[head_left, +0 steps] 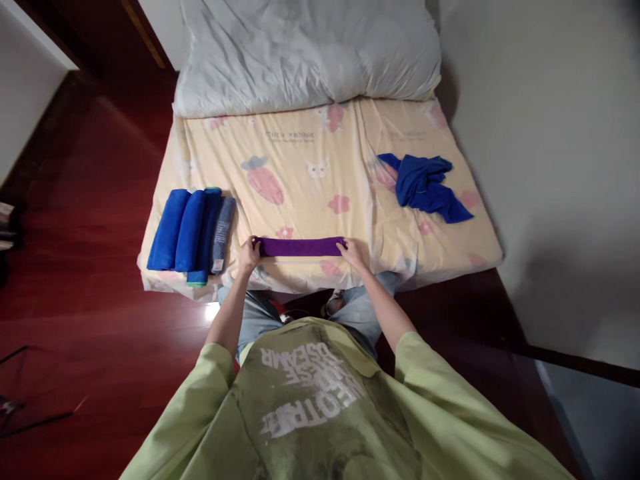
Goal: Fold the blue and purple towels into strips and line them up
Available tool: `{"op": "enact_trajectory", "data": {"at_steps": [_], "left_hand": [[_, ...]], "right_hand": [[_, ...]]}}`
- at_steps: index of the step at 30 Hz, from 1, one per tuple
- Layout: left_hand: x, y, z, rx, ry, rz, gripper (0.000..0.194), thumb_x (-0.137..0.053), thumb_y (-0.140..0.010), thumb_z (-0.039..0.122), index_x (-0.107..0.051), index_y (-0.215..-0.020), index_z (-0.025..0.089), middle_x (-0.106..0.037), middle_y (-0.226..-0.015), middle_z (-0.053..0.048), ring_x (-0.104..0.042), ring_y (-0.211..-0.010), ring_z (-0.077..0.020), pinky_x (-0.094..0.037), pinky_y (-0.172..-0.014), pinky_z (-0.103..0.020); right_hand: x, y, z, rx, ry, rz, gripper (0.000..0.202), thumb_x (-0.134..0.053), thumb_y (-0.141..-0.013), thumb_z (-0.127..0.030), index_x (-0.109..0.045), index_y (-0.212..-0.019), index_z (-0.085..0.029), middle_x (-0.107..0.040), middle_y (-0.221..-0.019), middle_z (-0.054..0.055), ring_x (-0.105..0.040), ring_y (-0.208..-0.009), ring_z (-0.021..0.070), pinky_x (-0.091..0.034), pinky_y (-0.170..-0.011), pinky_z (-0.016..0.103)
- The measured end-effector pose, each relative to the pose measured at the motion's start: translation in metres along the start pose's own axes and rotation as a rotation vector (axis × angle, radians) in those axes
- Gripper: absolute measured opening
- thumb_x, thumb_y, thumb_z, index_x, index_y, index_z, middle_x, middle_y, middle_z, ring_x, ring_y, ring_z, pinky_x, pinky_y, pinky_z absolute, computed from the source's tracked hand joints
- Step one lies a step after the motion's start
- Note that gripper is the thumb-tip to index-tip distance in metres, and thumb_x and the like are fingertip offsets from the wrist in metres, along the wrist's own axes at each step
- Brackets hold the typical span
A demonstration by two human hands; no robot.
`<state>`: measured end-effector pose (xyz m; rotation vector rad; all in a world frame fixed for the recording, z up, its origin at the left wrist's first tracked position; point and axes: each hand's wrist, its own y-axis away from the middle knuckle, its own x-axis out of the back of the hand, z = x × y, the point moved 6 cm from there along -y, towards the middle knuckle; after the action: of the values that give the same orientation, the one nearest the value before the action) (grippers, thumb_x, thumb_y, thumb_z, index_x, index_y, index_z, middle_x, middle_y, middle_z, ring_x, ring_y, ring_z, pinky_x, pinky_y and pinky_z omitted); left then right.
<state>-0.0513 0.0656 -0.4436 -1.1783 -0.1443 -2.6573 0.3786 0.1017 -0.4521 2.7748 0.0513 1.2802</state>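
A purple towel, folded into a long narrow strip, lies across the near part of the bed in front of me. My left hand grips its left end, fingers closed on the cloth. At the opposite end, my right hand pinches the towel between thumb and fingers. Left of my left hand lie several rolled or folded towels side by side: blue ones and a grey-blue one closest to the hand. A crumpled blue cloth rests on the right side of the bed.
The bed has a cream sheet printed with carrots and flowers. A bulky whitish quilt is heaped at its far end. A pale wall stands close on the right. Dark red wooden floor extends to the left, with thin black legs of some object.
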Motion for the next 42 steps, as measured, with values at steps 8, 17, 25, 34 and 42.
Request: {"op": "enact_trajectory", "data": {"at_steps": [8, 17, 25, 34, 42], "left_hand": [[0.002, 0.002, 0.007, -0.094, -0.063, 0.075, 0.020, -0.052, -0.099, 0.026, -0.062, -0.114, 0.017, -0.064, -0.115, -0.017, -0.066, -0.103, -0.0292, -0.054, -0.096, -0.044], [0.000, 0.034, 0.024, -0.586, -0.299, -0.219, 0.048, -0.056, -0.098, 0.036, -0.060, -0.141, 0.016, -0.058, -0.148, -0.019, -0.052, -0.141, -0.0327, -0.041, -0.117, -0.048], [-0.004, 0.015, 0.045, -0.617, -0.566, -0.263, 0.041, -0.048, -0.095, 0.011, -0.063, -0.133, 0.012, -0.068, -0.127, -0.022, -0.062, -0.118, -0.0332, -0.046, -0.099, -0.046], [0.027, 0.038, 0.048, -0.734, -0.609, -0.270, 0.029, -0.049, -0.097, 0.009, -0.067, -0.118, 0.016, -0.067, -0.112, -0.015, -0.060, -0.104, -0.0277, -0.043, -0.091, -0.041], [0.079, 0.119, 0.027, -0.788, -0.543, -0.125, 0.031, -0.045, -0.099, 0.010, -0.067, -0.119, 0.018, -0.071, -0.107, -0.012, -0.062, -0.097, -0.0236, -0.045, -0.087, -0.038]], "right_hand": [[0.011, 0.026, -0.033, 0.215, 0.272, 0.120, 0.028, -0.048, -0.100, -0.025, -0.067, -0.120, -0.018, -0.067, -0.124, 0.018, -0.061, -0.116, 0.0316, -0.047, -0.104, 0.049], [-0.002, 0.050, -0.042, 0.567, 0.436, -0.110, 0.046, -0.052, -0.100, -0.030, -0.062, -0.143, -0.015, -0.061, -0.147, 0.015, -0.052, -0.137, 0.0319, -0.039, -0.116, 0.049], [-0.007, 0.033, -0.068, 0.548, 0.627, -0.143, 0.049, -0.053, -0.089, -0.008, -0.064, -0.136, -0.013, -0.067, -0.133, 0.020, -0.059, -0.125, 0.0338, -0.046, -0.109, 0.047], [0.017, 0.019, -0.086, 0.688, 0.681, -0.072, 0.041, -0.053, -0.084, -0.004, -0.068, -0.118, -0.022, -0.069, -0.120, 0.016, -0.060, -0.114, 0.0331, -0.049, -0.096, 0.044], [0.014, 0.004, -0.142, 0.865, 0.672, -0.087, 0.044, -0.049, -0.082, 0.003, -0.070, -0.113, -0.020, -0.070, -0.115, 0.014, -0.061, -0.110, 0.0317, -0.047, -0.095, 0.041]]}}
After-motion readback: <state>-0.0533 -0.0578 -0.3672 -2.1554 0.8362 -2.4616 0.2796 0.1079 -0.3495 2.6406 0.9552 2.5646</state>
